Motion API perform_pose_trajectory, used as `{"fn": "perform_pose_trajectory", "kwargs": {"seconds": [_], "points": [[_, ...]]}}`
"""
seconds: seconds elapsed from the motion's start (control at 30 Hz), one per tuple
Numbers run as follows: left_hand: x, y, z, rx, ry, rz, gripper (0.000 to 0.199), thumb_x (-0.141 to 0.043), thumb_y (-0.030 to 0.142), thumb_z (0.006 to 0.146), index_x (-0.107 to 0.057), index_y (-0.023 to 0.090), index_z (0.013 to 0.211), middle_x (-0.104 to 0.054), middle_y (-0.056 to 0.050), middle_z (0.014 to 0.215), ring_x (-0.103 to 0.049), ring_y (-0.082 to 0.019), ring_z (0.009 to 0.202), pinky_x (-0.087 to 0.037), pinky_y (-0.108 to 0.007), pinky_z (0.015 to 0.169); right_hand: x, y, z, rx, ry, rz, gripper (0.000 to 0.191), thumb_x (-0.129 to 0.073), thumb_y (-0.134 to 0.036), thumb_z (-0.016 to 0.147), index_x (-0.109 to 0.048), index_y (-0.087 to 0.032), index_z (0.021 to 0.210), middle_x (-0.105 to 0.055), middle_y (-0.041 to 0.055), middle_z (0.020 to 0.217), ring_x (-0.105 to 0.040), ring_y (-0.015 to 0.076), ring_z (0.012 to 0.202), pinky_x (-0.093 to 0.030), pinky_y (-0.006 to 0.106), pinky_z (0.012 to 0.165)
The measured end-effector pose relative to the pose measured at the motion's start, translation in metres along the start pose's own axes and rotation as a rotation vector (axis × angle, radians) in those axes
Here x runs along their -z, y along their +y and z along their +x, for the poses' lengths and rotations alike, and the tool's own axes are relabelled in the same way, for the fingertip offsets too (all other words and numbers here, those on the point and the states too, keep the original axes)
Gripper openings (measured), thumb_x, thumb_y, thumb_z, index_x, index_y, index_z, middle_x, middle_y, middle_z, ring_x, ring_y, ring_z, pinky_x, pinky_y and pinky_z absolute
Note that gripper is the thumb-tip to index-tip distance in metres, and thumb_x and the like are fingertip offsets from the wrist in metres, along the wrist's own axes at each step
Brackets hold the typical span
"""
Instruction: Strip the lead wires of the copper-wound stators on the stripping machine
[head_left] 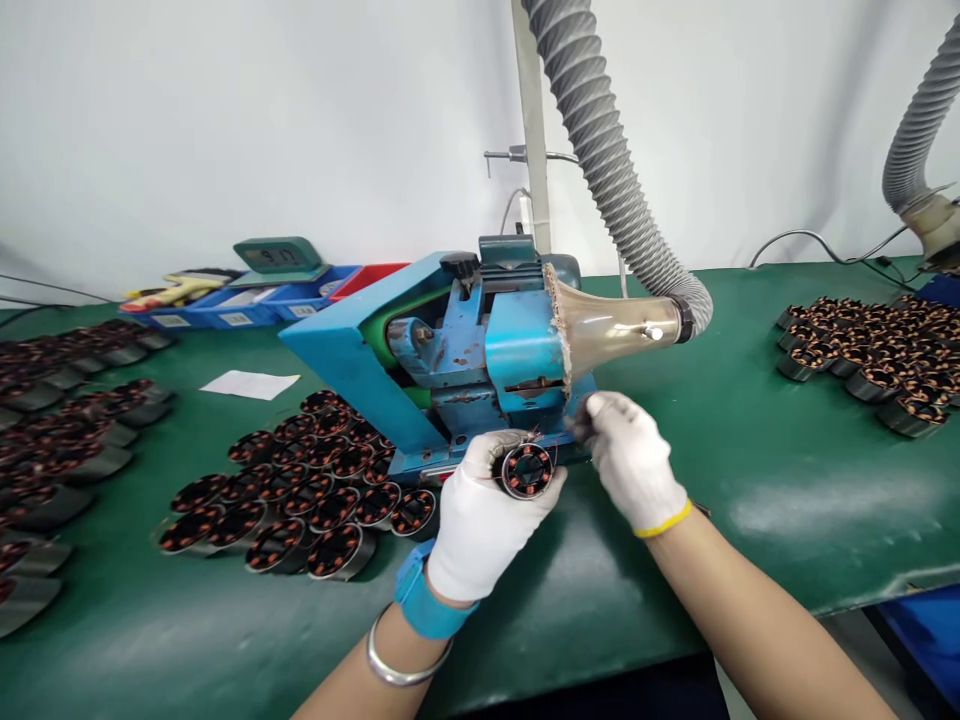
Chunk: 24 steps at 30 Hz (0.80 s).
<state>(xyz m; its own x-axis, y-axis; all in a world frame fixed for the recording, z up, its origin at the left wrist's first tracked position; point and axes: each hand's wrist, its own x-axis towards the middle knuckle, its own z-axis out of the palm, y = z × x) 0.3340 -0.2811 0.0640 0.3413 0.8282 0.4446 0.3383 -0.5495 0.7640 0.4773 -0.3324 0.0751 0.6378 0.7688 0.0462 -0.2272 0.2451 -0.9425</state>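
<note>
My left hand (487,520), in a white glove, is wrapped round a ring-shaped metal part with copper windings (527,471), its open face turned up toward the camera. Thin wires stick up from the top of that part. Just to the right, my right hand (626,455), also gloved, has its fingers bent together near the base of the blue machine (525,345); whatever its darkened fingertips hold, if anything, is too small to make out. A clear funnel (611,325) on the machine sits above my right hand.
Many similar wound rings (330,510) stand left of the machine, with more at far left and on the right (885,350). A grey hose (600,130) hangs from above to the funnel. Blue bins (240,310), a clock (277,255) and a paper (250,384) lie at back left.
</note>
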Motion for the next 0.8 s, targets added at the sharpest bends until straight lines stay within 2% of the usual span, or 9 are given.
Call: {"fn": "perform_pose_trajectory", "kwargs": {"seconds": [0.07, 0.1, 0.23, 0.33, 0.43, 0.57, 0.7, 0.8], "points": [[-0.002, 0.002, 0.000, 0.077, 0.028, -0.043, 0.042, -0.079, 0.038, 0.063, -0.056, 0.020, 0.093, -0.068, -0.001, 0.083, -0.067, -0.018, 0.073, -0.056, -0.031, 0.069, 0.003, 0.001, 0.002, 0.032, 0.104, 0.037, 0.031, -0.070, -0.046, 0.074, -0.062, -0.018, 0.082, -0.061, 0.0006, 0.071, -0.058, 0.0153, 0.065, -0.052, 0.029, 0.066], [-0.003, 0.004, 0.000, 0.108, 0.031, -0.088, 0.044, -0.080, 0.038, 0.062, -0.055, 0.020, 0.094, -0.068, -0.002, 0.083, -0.067, -0.019, 0.073, -0.057, -0.031, 0.070, 0.003, 0.001, 0.001, 0.007, 0.072, -0.017, 0.032, -0.073, -0.045, 0.072, -0.064, -0.017, 0.085, -0.062, 0.0012, 0.072, -0.060, 0.0162, 0.066, -0.053, 0.029, 0.066], [-0.007, 0.006, 0.005, 0.160, -0.047, -0.322, 0.048, -0.078, 0.031, 0.063, -0.055, 0.018, 0.104, -0.071, -0.006, 0.095, -0.069, -0.020, 0.087, -0.057, -0.034, 0.083, -0.007, 0.008, -0.015, -0.105, -0.250, -0.326, 0.049, -0.081, -0.033, 0.066, -0.067, -0.017, 0.110, -0.071, 0.0055, 0.093, -0.067, 0.0223, 0.084, -0.057, 0.033, 0.075], [-0.008, 0.005, 0.007, 0.201, -0.112, -0.419, 0.051, -0.073, 0.031, 0.067, -0.055, 0.017, 0.112, -0.070, -0.009, 0.107, -0.069, -0.022, 0.097, -0.056, -0.037, 0.090, -0.015, 0.013, -0.021, -0.069, -0.293, -0.262, 0.050, -0.073, -0.035, 0.076, -0.063, -0.016, 0.120, -0.070, 0.0080, 0.110, -0.066, 0.0246, 0.100, -0.055, 0.038, 0.091], [-0.007, 0.006, 0.009, 0.247, -0.126, -0.473, 0.055, -0.073, 0.037, 0.069, -0.055, 0.016, 0.116, -0.070, -0.011, 0.111, -0.069, -0.023, 0.098, -0.056, -0.037, 0.091, -0.014, 0.013, -0.015, 0.040, -0.317, -0.206, 0.041, -0.065, -0.034, 0.085, -0.063, -0.015, 0.121, -0.069, 0.0088, 0.114, -0.065, 0.0243, 0.107, -0.052, 0.039, 0.098], [-0.004, 0.011, 0.013, 0.238, -0.082, -0.459, 0.054, -0.074, 0.042, 0.067, -0.058, 0.015, 0.111, -0.072, -0.009, 0.099, -0.071, -0.022, 0.088, -0.058, -0.036, 0.083, -0.010, 0.010, -0.004, 0.184, -0.374, -0.287, 0.039, -0.063, -0.033, 0.088, -0.062, -0.016, 0.124, -0.066, 0.0084, 0.121, -0.062, 0.0245, 0.114, -0.049, 0.039, 0.101], [-0.001, 0.017, 0.019, 0.216, -0.038, -0.381, 0.049, -0.074, 0.042, 0.066, -0.062, 0.015, 0.105, -0.073, -0.007, 0.090, -0.070, -0.021, 0.081, -0.059, -0.034, 0.078, -0.012, 0.002, 0.002, 0.202, -0.447, -0.318, 0.034, -0.058, -0.034, 0.092, -0.064, -0.018, 0.122, -0.067, 0.0053, 0.120, -0.062, 0.0241, 0.114, -0.050, 0.036, 0.100], [0.002, 0.020, 0.026, 0.196, -0.030, -0.334, 0.046, -0.075, 0.039, 0.064, -0.065, 0.015, 0.101, -0.073, -0.006, 0.089, -0.070, -0.021, 0.081, -0.058, -0.034, 0.076, -0.015, -0.003, 0.004, 0.201, -0.432, -0.347, 0.030, -0.055, -0.035, 0.094, -0.066, -0.020, 0.117, -0.070, 0.0029, 0.113, -0.064, 0.0238, 0.108, -0.051, 0.035, 0.095]]}}
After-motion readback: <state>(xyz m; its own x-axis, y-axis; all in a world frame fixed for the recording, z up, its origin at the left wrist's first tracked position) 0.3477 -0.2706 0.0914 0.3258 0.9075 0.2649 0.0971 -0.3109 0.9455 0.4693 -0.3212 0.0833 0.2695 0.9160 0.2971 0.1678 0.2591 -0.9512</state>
